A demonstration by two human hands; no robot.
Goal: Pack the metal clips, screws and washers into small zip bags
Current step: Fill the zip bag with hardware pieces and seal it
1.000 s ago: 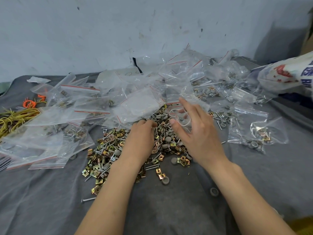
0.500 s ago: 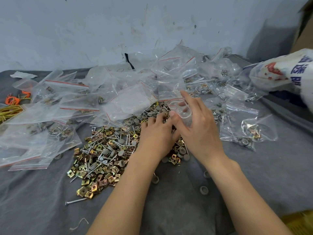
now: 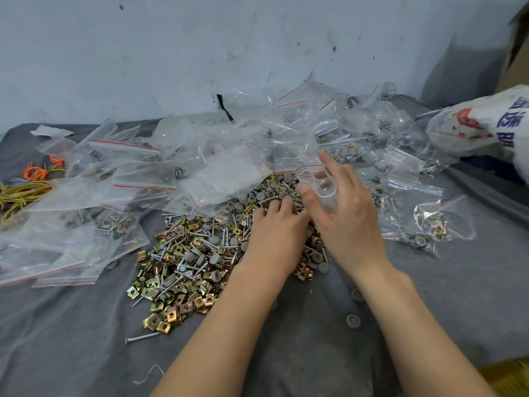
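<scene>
L hand (image 3: 274,233) palm-down; R hand (image 3: 350,222) pinching bag (image 3: 326,193).

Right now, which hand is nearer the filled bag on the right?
Right. The right hand is just left of the filled bag; the left hand lies farther left, on the pile.

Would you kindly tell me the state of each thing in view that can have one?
left hand, fingers curled down into the loose pile, grip hidden.
right hand, holding the small zip bag.
small zip bag, mouth open.
loose pile, clips, screws and washers unbagged on the cloth.
filled bag at right, lying flat, hardware inside.
</scene>
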